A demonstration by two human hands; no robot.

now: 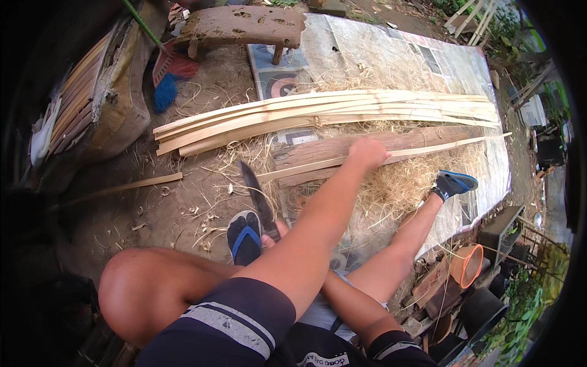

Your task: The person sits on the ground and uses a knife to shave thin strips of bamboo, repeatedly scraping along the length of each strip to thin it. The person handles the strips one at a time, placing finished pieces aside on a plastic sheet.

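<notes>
My arms cross, the left one over the right. Reaching to the right, my left hand (368,153) is closed on a thin pale wooden strip (443,145), which looks like bamboo. The strip lies along a weathered wooden plank (315,151) and sticks out past both sides of my hand. Below my left forearm, my right hand (273,235) grips a knife (255,191) with a dark blade pointing up and away. The blade is to the left of the strip's near-left end and apart from it. Part of my right hand is hidden by the left forearm.
Beyond the plank lies a bundle of pale strips (324,109). Curled shavings (397,189) cover part of the printed sheet (492,183). A low wooden bench (241,27) stands at the back, a broom (165,85) beside it. Right, an orange-rimmed pot (466,267) sits among clutter.
</notes>
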